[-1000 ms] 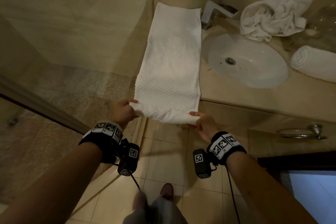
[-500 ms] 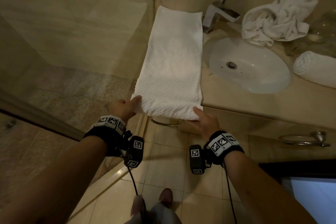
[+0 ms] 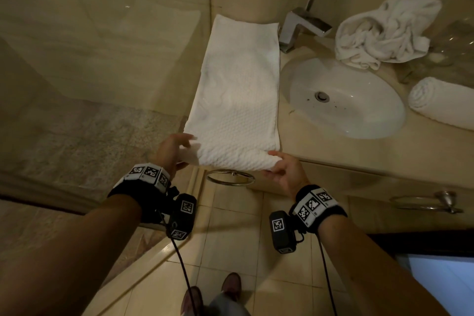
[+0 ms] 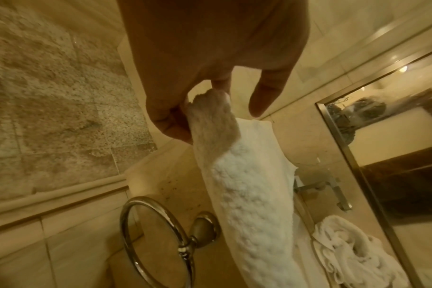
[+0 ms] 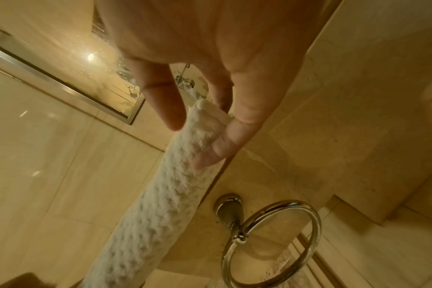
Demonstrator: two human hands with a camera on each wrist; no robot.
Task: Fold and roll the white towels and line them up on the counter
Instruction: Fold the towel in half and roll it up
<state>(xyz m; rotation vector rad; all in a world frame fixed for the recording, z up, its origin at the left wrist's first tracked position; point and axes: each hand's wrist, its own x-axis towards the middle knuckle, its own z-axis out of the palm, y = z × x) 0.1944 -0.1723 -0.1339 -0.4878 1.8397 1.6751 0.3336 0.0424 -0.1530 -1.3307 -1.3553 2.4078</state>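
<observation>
A long folded white towel (image 3: 238, 90) lies flat on the beige counter (image 3: 333, 151), left of the sink, its near end over the counter's front edge. My left hand (image 3: 177, 149) pinches the near left corner of that towel (image 4: 210, 117) between thumb and fingers. My right hand (image 3: 279, 164) pinches the near right corner (image 5: 205, 124), where the end curls into a thin roll. A rolled white towel (image 3: 441, 102) lies on the counter at the far right. A crumpled white towel (image 3: 384, 31) sits behind the sink.
A white oval sink (image 3: 343, 97) with a chrome faucet (image 3: 302, 25) sits right of the flat towel. A chrome towel ring (image 3: 230, 177) hangs on the counter front just below my hands; another ring (image 3: 431, 202) is farther right. A glass shower wall (image 3: 102, 59) stands at left.
Both hands have moved forward with the towel's near end, bringing it from hanging off the edge up to the counter's front, where it now curls over.
</observation>
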